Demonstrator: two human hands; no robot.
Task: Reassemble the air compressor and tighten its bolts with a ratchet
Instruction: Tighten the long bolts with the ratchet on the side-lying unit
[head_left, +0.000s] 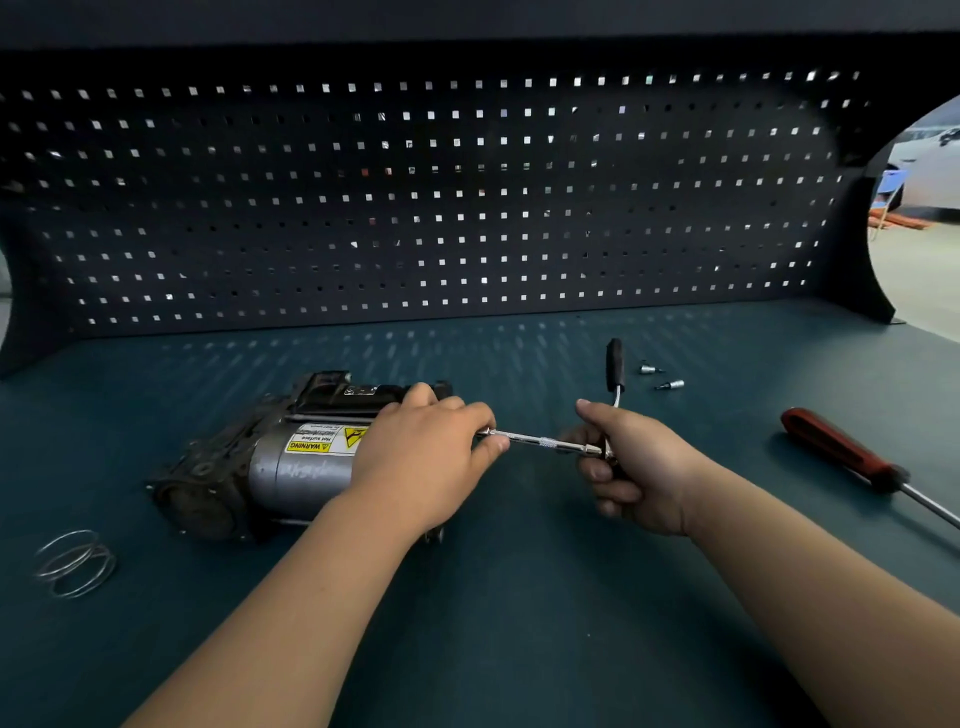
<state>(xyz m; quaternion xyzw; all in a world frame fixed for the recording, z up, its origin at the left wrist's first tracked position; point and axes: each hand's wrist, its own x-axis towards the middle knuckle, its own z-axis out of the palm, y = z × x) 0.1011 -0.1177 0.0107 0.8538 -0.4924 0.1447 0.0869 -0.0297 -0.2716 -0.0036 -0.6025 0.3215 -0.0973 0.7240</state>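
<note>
The right grip (634, 467) is curled round the ratchet (614, 366) near its head, the black handle rising beyond the knuckles. A slim chrome extension bar (540, 441) with a knurled band runs to the left grip (431, 457), which pinches its far end. Under that palm lies the air compressor (291, 462), a smooth grey cylinder with a grimy cast head. Beyond the right grip lie two small sockets (670, 385) on the teal surface (519, 597).
</note>
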